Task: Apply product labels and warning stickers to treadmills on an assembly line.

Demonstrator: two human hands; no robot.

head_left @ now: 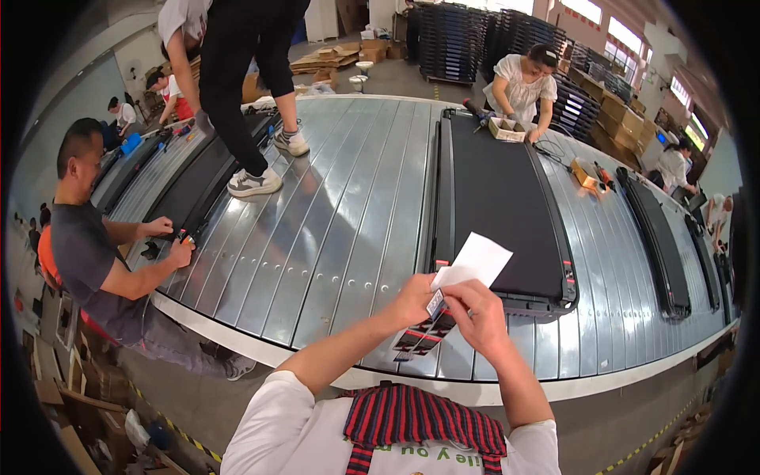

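Note:
In front of my chest, a sheet of labels (477,262) is between my two hands. Its upper part shows plain white and folds away, while black and red printed labels (423,337) hang below my fingers. My left hand (415,299) is closed on the sheet's left edge. My right hand (480,312) pinches at the sheet, close to a small white printed label (435,302). Whether that label is peeled off, I cannot tell. Just beyond my hands lies a long flat treadmill (507,202) with a black belt and red stickers at its near corners.
The slatted metal conveyor (332,237) curves across in front of me. A person in black trousers (245,79) stands on it; another (103,245) works at the left. Across the treadmill, a person in white (524,91) handles a small parts box (507,129). More treadmills (653,237) lie rightward.

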